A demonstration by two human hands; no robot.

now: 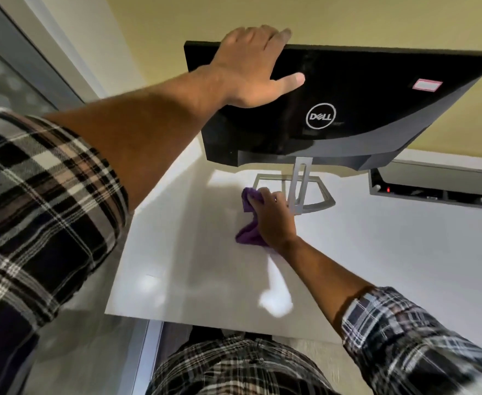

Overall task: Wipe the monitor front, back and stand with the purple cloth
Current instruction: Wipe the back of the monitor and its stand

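Note:
The black monitor (362, 109) stands on a white table with its glossy back and round logo turned toward me. My left hand (251, 69) grips its top left edge, fingers curled over the rim and thumb flat on the back panel. Below, the silver stand (301, 186) rises from an open frame base. My right hand (275, 220) holds the bunched purple cloth (249, 233) against the table beside the left part of that base, close to the upright post. Part of the cloth is hidden under my palm.
A grey cable box (433, 186) with a small red light is set into the white table (191, 266) at the back right. A yellow wall runs behind the monitor. A window frame (34, 61) lies to the left.

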